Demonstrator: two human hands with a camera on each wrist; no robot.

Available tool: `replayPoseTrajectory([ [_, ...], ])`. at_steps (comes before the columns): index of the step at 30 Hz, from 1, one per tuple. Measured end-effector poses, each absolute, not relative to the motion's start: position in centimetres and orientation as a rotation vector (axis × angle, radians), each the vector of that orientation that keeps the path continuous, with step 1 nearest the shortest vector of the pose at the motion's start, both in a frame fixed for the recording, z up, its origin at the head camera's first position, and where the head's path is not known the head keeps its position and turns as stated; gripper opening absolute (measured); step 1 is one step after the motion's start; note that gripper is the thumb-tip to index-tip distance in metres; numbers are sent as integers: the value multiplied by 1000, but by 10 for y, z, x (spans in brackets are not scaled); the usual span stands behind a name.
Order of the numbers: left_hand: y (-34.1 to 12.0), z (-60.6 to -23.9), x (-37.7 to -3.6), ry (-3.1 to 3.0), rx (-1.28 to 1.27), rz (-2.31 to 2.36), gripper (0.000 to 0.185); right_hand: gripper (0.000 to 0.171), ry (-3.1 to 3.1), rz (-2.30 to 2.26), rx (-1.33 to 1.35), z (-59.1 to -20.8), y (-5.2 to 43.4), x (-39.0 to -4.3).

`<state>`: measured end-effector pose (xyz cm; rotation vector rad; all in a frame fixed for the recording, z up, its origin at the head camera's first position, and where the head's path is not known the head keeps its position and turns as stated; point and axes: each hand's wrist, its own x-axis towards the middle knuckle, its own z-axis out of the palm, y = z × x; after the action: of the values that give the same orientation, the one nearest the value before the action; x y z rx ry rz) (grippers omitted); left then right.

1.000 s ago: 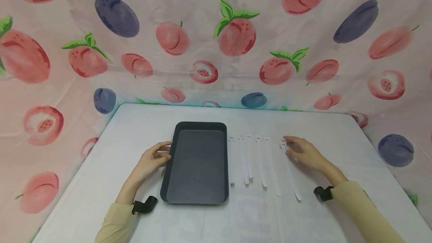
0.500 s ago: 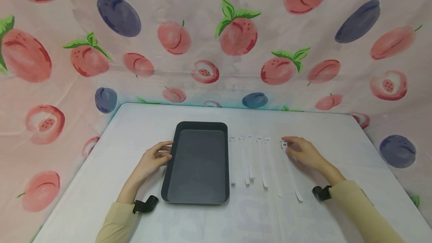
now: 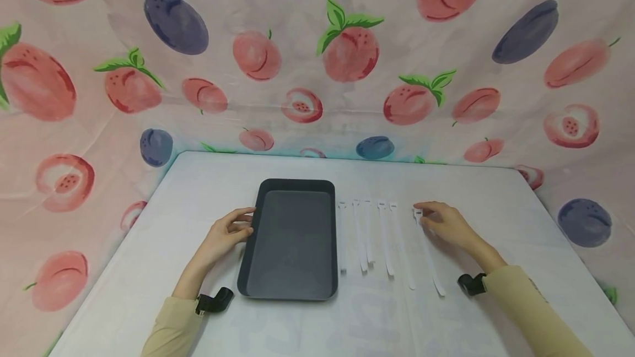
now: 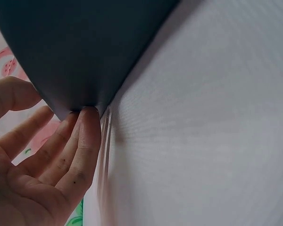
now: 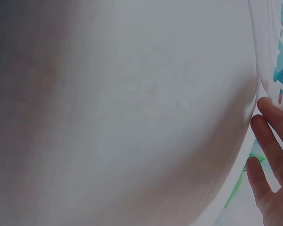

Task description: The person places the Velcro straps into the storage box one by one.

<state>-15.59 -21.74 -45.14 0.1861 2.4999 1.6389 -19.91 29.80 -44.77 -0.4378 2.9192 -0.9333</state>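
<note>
A dark grey rectangular tray [image 3: 295,244] lies on the white table. At its left side is my left hand [image 3: 225,234], fingers loosely bent; in the left wrist view the fingertips [image 4: 88,117] touch the tray's outer wall. To the right of the tray, several thin white straps with slotted heads lie in a row. Over the head of the rightmost strap [image 3: 428,252] is my right hand [image 3: 448,225], index finger and thumb on either side of it. The right wrist view catches only the relaxed fingers [image 5: 269,141] at its right edge; the strap is out of sight there.
The other straps [image 3: 384,241] lie lengthwise between the tray and the right hand, some close together. A fruit-print cloth [image 3: 317,70] hangs behind the table [image 3: 297,329] and along its sides. Black wrist cameras sit at both cuffs.
My right hand has shifted very slightly left over the rightmost strap's head. The left hand stays at the tray, and the tray and straps keep their places.
</note>
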Motion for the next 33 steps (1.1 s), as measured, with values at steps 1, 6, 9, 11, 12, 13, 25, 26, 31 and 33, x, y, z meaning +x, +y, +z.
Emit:
replayPoseTrajectory([
  [1,-217,-451,-156,2502,186,1634,51,35,2931,-934,-434,-448,298,-199],
  [6,-217,-452,-156,2509,171,1626,51,32,2944,-971,-415,-448,296,-197],
  [9,-217,-452,-156,2504,173,1628,51,31,2947,-975,-412,-447,296,-197],
  [11,-217,-452,-156,2501,169,1632,51,31,2963,-951,-410,-447,296,-197],
  [12,-217,-453,-155,2500,169,1633,51,30,2969,-942,-414,-448,296,-197],
  [13,-217,-453,-155,2501,170,1628,51,30,2974,-938,-413,-448,296,-197],
  [25,-217,-454,-155,2496,173,1627,50,20,3002,-973,-415,-446,297,-197],
  [26,-217,-454,-155,2496,173,1626,50,19,3006,-972,-415,-446,297,-196],
  [31,-218,-455,-156,2506,169,1616,50,18,2991,-1006,-394,-442,295,-195],
  [33,-218,-455,-156,2509,164,1612,50,18,2982,-1027,-379,-441,295,-194],
])
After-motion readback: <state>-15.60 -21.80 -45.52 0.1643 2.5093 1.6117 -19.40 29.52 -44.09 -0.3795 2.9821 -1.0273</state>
